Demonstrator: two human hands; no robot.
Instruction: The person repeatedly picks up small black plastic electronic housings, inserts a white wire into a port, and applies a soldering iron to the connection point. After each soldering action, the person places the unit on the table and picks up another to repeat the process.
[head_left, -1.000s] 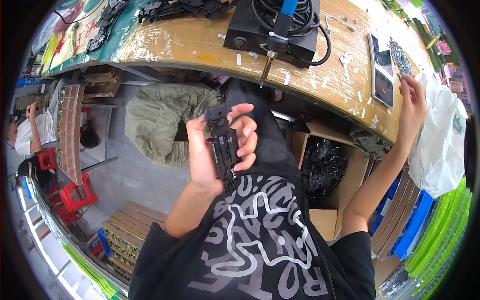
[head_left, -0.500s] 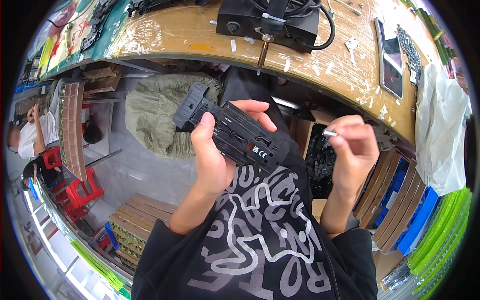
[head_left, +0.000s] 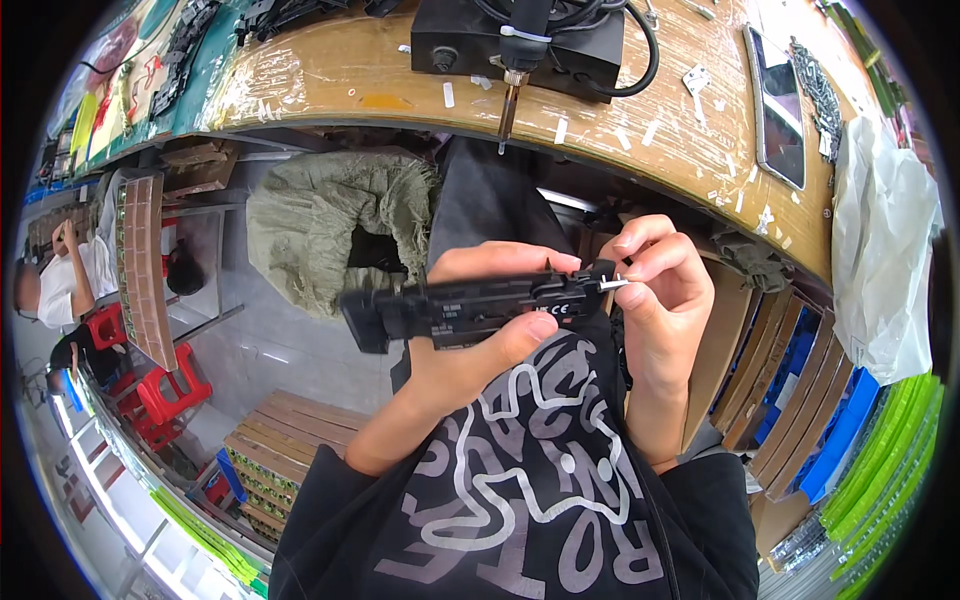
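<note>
My left hand [head_left: 465,368] is wrapped round a long black plastic housing [head_left: 470,308] with small white print, fingers behind it and thumb along its near side. The housing lies nearly level over my lap, its wider block end to the left. At the other end my right hand [head_left: 668,292] pinches a small silvery metal piece [head_left: 613,285] between thumb and fingers. That piece is up against the housing's right end, or very close to it; whether it sits in a slot I cannot tell.
Ahead, on the wooden workbench [head_left: 330,85], stands a black box [head_left: 450,50] with a cable and a screwdriver-like tool [head_left: 510,100] hanging over the edge. To the right are a phone [head_left: 778,105], a heap of screws [head_left: 820,90] and a white plastic bag [head_left: 880,250]. Someone sits far left.
My right hand has brought the metal piece left to the housing's end. The left hand has turned the housing nearly level, tilting its face, with the thumb now near the right end.
</note>
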